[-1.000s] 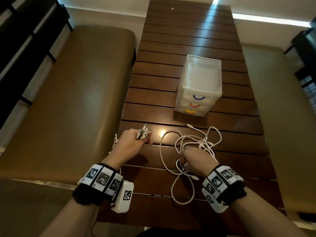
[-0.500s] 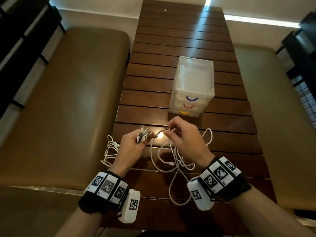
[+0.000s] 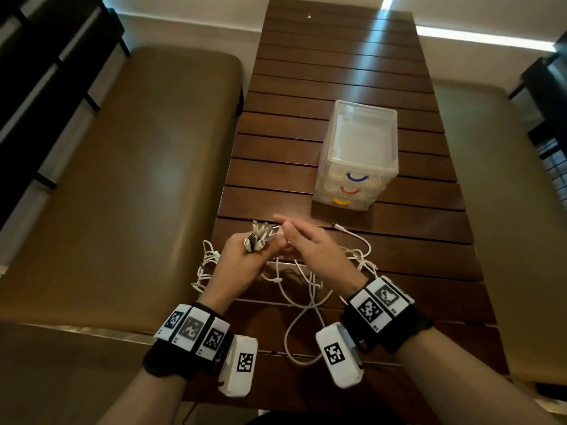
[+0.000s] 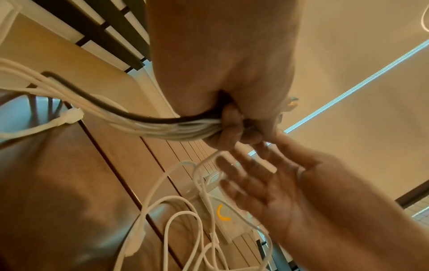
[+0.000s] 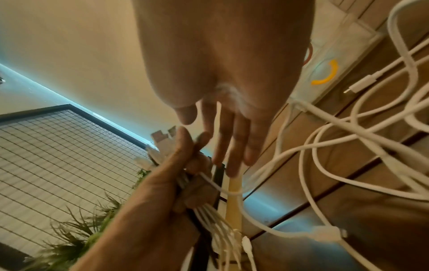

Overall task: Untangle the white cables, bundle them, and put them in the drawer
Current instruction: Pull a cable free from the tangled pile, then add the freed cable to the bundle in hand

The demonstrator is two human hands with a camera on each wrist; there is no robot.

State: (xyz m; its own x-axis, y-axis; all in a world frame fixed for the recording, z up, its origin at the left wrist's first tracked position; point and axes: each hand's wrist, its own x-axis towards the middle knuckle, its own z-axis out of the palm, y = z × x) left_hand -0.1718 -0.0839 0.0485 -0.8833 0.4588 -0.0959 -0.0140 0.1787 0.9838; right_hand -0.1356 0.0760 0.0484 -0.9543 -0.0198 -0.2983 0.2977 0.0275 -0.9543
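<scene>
My left hand [image 3: 242, 262] is fisted around a bunch of white cable ends [image 3: 260, 237], their plugs sticking up above the fist. In the left wrist view the gripped bundle [image 4: 174, 128] trails left, with one dark cable [image 4: 104, 102] among the white ones. My right hand [image 3: 310, 246] is right beside the fist, its fingers [image 5: 227, 137] straight, touching the plugs without curling round any. Loose white cables [image 3: 306, 289] lie tangled on the table under both hands. One free plug [image 3: 337, 226] lies toward the translucent three-drawer unit [image 3: 359, 154], whose drawers are all closed.
The slatted wooden table [image 3: 337, 56] runs away from me, with padded brown benches on the left [image 3: 122, 194] and right [image 3: 506, 210]. Some cable loops [image 3: 205, 265] hang over the table's left edge near my left hand. The drawer handles are blue, red and yellow.
My right hand lifted a cable end out of the tangle and brought it up to the left fist; its fingers have since straightened. The left hand kept its grip on the bunch.
</scene>
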